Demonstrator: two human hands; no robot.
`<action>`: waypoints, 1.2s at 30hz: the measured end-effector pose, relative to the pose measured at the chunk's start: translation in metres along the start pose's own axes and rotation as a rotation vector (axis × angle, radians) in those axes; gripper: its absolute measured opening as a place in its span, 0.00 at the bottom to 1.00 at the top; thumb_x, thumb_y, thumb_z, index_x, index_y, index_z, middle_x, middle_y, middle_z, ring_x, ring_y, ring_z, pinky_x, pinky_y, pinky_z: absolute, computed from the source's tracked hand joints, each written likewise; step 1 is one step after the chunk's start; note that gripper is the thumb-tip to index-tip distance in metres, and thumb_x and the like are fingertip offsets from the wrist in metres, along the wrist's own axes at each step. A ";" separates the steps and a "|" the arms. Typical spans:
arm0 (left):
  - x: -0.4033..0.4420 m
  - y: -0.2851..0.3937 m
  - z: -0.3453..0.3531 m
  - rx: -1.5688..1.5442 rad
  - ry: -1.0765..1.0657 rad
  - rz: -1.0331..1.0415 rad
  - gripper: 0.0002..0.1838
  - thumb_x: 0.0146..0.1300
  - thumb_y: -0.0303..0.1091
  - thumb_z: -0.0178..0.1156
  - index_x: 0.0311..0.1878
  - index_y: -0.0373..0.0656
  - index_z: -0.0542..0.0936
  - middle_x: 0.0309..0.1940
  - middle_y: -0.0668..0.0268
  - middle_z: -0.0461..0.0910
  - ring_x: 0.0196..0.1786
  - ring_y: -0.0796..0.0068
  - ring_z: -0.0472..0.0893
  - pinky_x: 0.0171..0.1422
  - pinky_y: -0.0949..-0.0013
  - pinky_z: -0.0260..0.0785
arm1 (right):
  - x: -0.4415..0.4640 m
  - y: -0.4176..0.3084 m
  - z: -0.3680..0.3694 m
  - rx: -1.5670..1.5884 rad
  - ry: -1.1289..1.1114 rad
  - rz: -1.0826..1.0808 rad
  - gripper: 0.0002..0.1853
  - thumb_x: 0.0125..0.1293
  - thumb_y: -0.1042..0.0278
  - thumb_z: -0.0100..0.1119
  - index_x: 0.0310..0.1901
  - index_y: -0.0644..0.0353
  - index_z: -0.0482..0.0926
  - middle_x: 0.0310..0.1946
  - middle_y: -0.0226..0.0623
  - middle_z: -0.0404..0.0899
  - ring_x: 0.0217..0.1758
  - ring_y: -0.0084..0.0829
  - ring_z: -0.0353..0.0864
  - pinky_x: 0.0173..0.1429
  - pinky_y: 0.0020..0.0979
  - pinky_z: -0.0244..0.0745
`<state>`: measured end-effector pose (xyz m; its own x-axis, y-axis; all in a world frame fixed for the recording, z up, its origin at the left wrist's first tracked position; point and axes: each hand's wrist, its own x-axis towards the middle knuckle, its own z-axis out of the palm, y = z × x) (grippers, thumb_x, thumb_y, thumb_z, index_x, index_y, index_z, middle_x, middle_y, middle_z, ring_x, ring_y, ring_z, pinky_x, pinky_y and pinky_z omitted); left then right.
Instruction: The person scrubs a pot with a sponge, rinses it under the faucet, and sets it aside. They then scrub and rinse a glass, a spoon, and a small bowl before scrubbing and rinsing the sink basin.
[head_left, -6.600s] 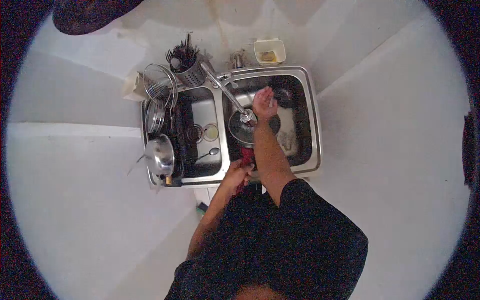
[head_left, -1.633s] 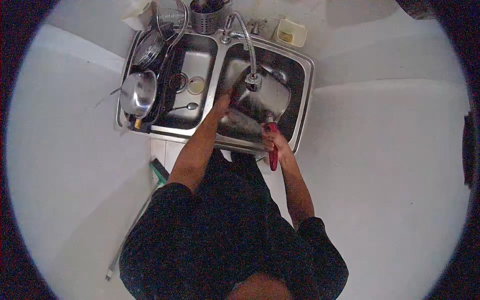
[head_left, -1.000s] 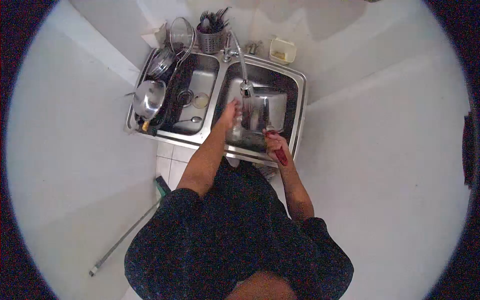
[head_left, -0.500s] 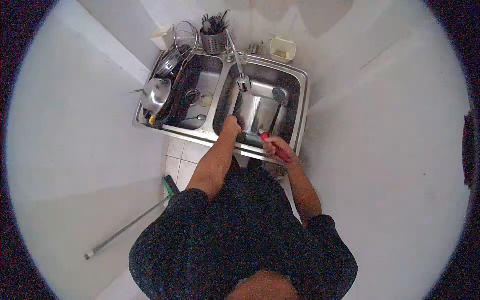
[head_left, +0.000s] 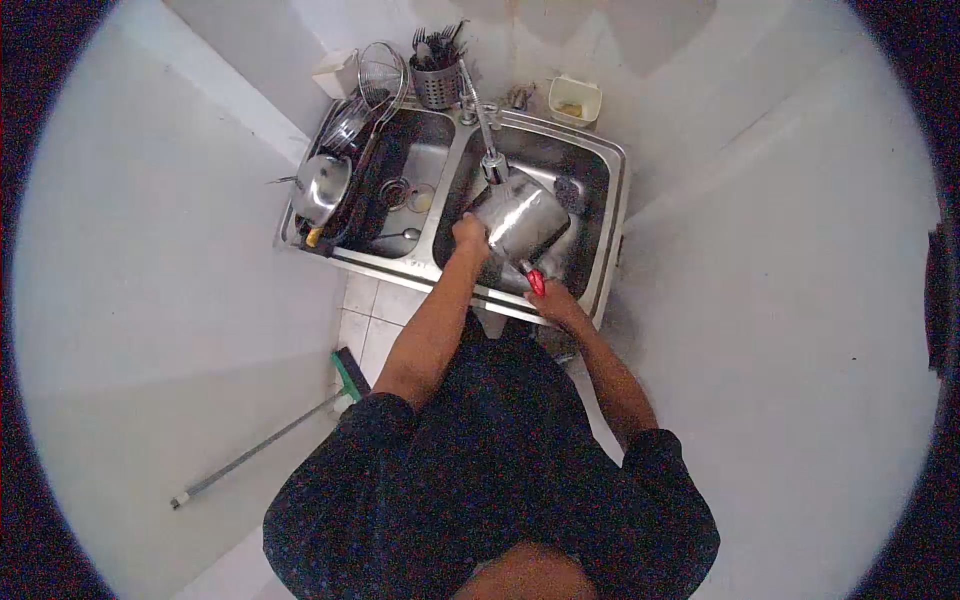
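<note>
A steel saucepan (head_left: pixel 522 215) is tilted over the right basin (head_left: pixel 597 215) of a double sink, below the faucet head (head_left: pixel 494 168). Its red handle (head_left: pixel 537 283) points toward me, and my right hand (head_left: pixel 556 300) is closed round it. At the pan's left side is my left hand (head_left: pixel 470 234), fingers closed against the pan's edge; part of them is hidden. A dark scrubbing pad (head_left: pixel 567 188) lies in the basin beyond the pan.
The left basin (head_left: pixel 428 160) holds a spoon (head_left: pixel 408 235). Pots and a wire strainer (head_left: pixel 383 78) stack at its left. Behind stand a cutlery holder (head_left: pixel 437 88) and a cream tub (head_left: pixel 575 102). A green broom (head_left: pixel 349 375) leans on the left.
The saucepan has turned and tilted, its shiny outside now facing up under the faucet. Both hands have moved with it, the right one slightly lower.
</note>
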<state>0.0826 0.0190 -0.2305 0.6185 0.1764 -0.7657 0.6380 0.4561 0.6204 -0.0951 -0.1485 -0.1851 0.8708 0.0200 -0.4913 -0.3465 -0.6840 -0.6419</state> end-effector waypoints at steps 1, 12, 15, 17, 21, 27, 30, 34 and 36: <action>-0.005 0.001 -0.002 -0.033 -0.070 -0.017 0.22 0.66 0.41 0.48 0.55 0.33 0.73 0.52 0.53 0.77 0.50 0.53 0.80 0.54 0.52 0.73 | -0.002 0.002 0.001 -0.032 0.011 0.000 0.36 0.56 0.46 0.63 0.57 0.67 0.67 0.44 0.61 0.78 0.48 0.58 0.79 0.53 0.49 0.73; 0.007 0.006 -0.023 -0.161 -0.189 -0.403 0.19 0.64 0.42 0.43 0.51 0.46 0.78 0.45 0.58 0.80 0.45 0.57 0.80 0.48 0.52 0.74 | -0.037 0.031 -0.002 -0.093 0.046 -0.083 0.25 0.59 0.53 0.61 0.49 0.65 0.71 0.38 0.58 0.79 0.46 0.59 0.78 0.50 0.52 0.73; 0.027 -0.016 -0.032 -0.006 -0.239 -0.239 0.18 0.65 0.46 0.43 0.46 0.49 0.79 0.41 0.60 0.80 0.41 0.58 0.79 0.49 0.52 0.71 | -0.052 0.016 -0.005 -0.203 0.101 0.017 0.24 0.60 0.55 0.60 0.51 0.64 0.70 0.36 0.58 0.79 0.43 0.58 0.80 0.48 0.52 0.75; 0.019 -0.019 -0.033 -0.036 -0.204 -0.269 0.20 0.66 0.48 0.43 0.48 0.48 0.78 0.43 0.60 0.80 0.43 0.57 0.78 0.52 0.52 0.69 | -0.058 0.008 -0.008 -0.241 0.110 0.080 0.24 0.61 0.55 0.59 0.52 0.64 0.69 0.36 0.57 0.80 0.43 0.56 0.80 0.47 0.52 0.75; 0.050 -0.042 -0.044 -0.040 -0.170 -0.342 0.25 0.67 0.52 0.42 0.54 0.45 0.76 0.51 0.58 0.78 0.49 0.54 0.78 0.58 0.50 0.66 | -0.060 0.005 -0.007 -0.321 0.142 0.132 0.24 0.63 0.54 0.57 0.53 0.64 0.68 0.36 0.55 0.80 0.42 0.55 0.81 0.45 0.52 0.76; 0.064 -0.057 -0.049 -0.129 -0.400 -0.381 0.28 0.66 0.54 0.41 0.56 0.44 0.76 0.53 0.60 0.78 0.53 0.58 0.77 0.61 0.53 0.66 | -0.056 0.007 -0.011 -0.359 0.212 0.118 0.20 0.63 0.56 0.56 0.50 0.61 0.69 0.34 0.51 0.81 0.40 0.54 0.82 0.44 0.51 0.76; 0.052 -0.049 -0.045 -0.102 -0.330 -0.402 0.28 0.66 0.55 0.40 0.56 0.44 0.76 0.52 0.59 0.78 0.53 0.59 0.77 0.61 0.55 0.66 | -0.051 0.012 -0.009 -0.403 0.227 0.080 0.19 0.63 0.58 0.57 0.48 0.62 0.69 0.34 0.51 0.81 0.41 0.53 0.82 0.45 0.51 0.76; -0.005 -0.021 -0.033 -0.031 -0.132 -0.478 0.28 0.66 0.55 0.39 0.53 0.45 0.77 0.50 0.60 0.79 0.50 0.63 0.78 0.58 0.58 0.68 | -0.053 -0.010 -0.021 -0.340 0.236 0.078 0.18 0.61 0.60 0.58 0.47 0.63 0.69 0.34 0.53 0.81 0.41 0.53 0.82 0.44 0.52 0.76; 0.012 -0.032 -0.037 -0.130 -0.201 -0.372 0.28 0.66 0.56 0.40 0.53 0.44 0.77 0.49 0.59 0.79 0.49 0.64 0.78 0.58 0.58 0.68 | -0.045 -0.005 -0.019 -0.345 0.210 0.108 0.19 0.61 0.60 0.58 0.47 0.63 0.69 0.34 0.53 0.81 0.40 0.53 0.82 0.43 0.52 0.76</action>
<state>0.0522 0.0388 -0.2657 0.4428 -0.1882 -0.8767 0.7793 0.5642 0.2725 -0.1264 -0.1600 -0.1488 0.9003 -0.1903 -0.3915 -0.3340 -0.8788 -0.3407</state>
